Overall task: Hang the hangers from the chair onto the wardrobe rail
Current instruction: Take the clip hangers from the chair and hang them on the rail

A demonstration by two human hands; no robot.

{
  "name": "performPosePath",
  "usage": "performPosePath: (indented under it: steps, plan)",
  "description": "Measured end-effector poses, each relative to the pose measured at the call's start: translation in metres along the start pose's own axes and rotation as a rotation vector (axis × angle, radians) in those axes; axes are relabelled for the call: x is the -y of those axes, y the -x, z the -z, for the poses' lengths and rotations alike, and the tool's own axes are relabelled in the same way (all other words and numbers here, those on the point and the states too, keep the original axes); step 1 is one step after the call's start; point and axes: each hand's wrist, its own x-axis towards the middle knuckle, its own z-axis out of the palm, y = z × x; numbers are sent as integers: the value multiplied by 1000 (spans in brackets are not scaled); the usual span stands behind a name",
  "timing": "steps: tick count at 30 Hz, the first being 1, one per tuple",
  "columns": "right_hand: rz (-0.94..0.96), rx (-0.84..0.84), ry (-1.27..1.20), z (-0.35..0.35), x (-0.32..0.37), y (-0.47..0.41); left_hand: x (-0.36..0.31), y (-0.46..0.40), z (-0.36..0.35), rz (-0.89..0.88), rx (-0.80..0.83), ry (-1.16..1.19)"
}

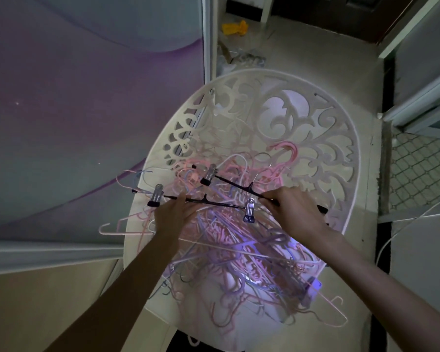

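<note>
**Two clip hangers held above the pile on the chair**

A white chair [323, 148] with a cut-out scroll back carries a tangled pile of hangers [239, 255] in pink, lilac and white. The heap covers the seat, and several hangers stick out past the seat's left edge and its near right corner.

Above the pile are two black clip hangers. The left hand [172, 215] grasps the bar of the nearer clip hanger [219, 204], fingers curled round it just left of its middle. One clear clip hangs at its left end beyond the hand, another at its right end between the two hands. The right hand [294, 212] grips the bar of the farther clip hanger [235, 185], which slants from a clip near the chair back's left side down into the fist; its black tip shows past the hand near the seat's right edge.

To the left stands a purple-patterned panel [87, 110]. On the floor beyond the chair lies something yellow [235, 27], and a white cable [404, 229] trails at the right.
</note>
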Motion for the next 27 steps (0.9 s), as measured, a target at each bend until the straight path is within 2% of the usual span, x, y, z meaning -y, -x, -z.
performPosePath:
  steps: [5, 7, 13, 16, 19, 24, 27]
  plan:
    - [-95, 181, -606, -12, 0, 3, 13, 6, 8, -17, 37, 8]
    - [-128, 214, -743, -12, 1, 5, 18, 8, 10, 30, 32, 81]
    - [-110, 238, -653, -3, 9, 15, 20, 21, 18, 122, 24, 177]
    - [-152, 250, -711, 9, 16, 25, 12, 37, 24, 98, -3, 124]
    - [-249, 333, -808, 23, 22, 31, 1, 54, 30, 64, -32, 10]
    - [-168, 411, -639, 37, 37, 24, -18, 68, 43, 38, -80, -10]
    - [-159, 410, -662, 35, 46, 25, -22, 79, 56, 39, -60, 59]
